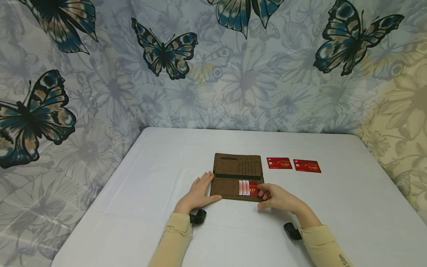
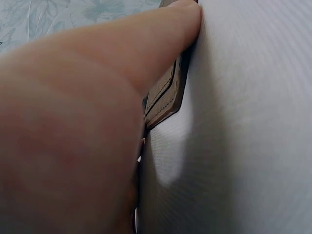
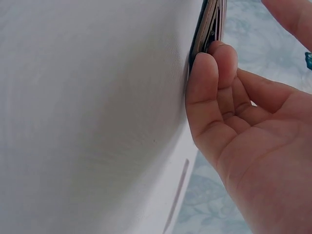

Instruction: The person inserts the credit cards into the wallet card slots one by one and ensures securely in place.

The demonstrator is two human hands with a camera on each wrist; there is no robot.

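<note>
A brown bifold wallet (image 1: 227, 191) lies spread out on the white table, its card pockets facing up. Several red-and-white cards (image 1: 244, 188) sit overlapping in the right part of its near half, the rightmost showing part of the letters VIP. My left hand (image 1: 197, 194) rests at the wallet's left edge, fingers spread along the side and thumb at the near corner. At the wallet's right edge, my right hand (image 1: 278, 198) touches the rightmost card with its index fingertip. In the right wrist view its other fingers (image 3: 202, 78) bend in against the wallet's edge.
Two red VIP cards, a nearer-to-wallet one (image 1: 279, 163) and an outer one (image 1: 307, 166), lie side by side right of the wallet. A white cloth covers the table (image 1: 133, 222). Butterfly-print fabric (image 1: 247, 85) hangs behind it.
</note>
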